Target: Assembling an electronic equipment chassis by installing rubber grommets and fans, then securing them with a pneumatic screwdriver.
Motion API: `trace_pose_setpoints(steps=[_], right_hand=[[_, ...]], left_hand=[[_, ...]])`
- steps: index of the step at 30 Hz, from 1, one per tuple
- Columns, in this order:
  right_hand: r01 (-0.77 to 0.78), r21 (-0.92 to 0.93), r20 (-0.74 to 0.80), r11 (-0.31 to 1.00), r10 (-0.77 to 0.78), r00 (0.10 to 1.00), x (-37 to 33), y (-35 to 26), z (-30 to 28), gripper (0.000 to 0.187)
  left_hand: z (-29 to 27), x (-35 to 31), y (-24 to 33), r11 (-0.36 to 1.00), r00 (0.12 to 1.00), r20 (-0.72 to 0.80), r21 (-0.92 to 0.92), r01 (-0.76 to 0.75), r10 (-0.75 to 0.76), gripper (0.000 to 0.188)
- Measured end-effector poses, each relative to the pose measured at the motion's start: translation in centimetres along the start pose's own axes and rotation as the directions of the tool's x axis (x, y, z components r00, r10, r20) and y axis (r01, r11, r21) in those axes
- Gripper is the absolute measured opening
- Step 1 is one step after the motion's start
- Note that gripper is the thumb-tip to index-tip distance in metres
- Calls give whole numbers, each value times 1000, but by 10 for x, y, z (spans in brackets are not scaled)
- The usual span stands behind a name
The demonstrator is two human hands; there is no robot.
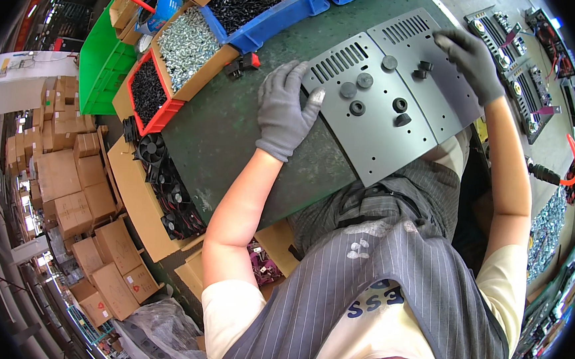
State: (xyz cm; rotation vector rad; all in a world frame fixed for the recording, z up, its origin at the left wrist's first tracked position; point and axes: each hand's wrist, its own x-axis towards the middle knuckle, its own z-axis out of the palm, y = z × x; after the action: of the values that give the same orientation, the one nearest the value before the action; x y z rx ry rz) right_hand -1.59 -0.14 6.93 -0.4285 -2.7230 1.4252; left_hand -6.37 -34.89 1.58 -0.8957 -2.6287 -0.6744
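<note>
Though open, left hand (284,106) at panel (370,135)

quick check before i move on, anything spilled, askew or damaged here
Mildly odd: small black round pieces lie unevenly scattered, some apparently tipped sideways, across the grey slotted panels. No damage is plainly visible.

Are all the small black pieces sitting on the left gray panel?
No, some black pieces sit on the right gray panel.

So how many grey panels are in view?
2: the left panel, by the left hand, and the right panel, by the right hand. More may be hidden underneath.
</note>
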Motion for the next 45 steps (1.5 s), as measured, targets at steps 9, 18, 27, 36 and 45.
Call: trace_pose_setpoints(steps=[9, 18, 27, 36, 45], right_hand=[[131, 774, 29, 620, -242, 970, 74, -106, 1, 41], [490, -111, 160, 865, -471, 867, -42, -44, 31, 18], [320, -170, 44, 932, -317, 947, -95, 2, 35, 18], [545, -419, 44, 727, -583, 812, -47, -5, 22, 32], [401, -249, 67, 882, -398, 915, -36, 5, 28, 30]], left_hand=[[3, -2, -6, 997, 999, -48, -76, -16, 12, 43], [-1, 0, -1, 999, 999, -40, -47, -11, 10, 42], [-1, 0, -2, 1000, 999, -44, -13, -26, 25, 42], [-2, 0, -1, 999, 999, -35, -37, -31, 29, 42], [-3, 7, 5, 998, 999, -52, -60, -5, 2, 38]])
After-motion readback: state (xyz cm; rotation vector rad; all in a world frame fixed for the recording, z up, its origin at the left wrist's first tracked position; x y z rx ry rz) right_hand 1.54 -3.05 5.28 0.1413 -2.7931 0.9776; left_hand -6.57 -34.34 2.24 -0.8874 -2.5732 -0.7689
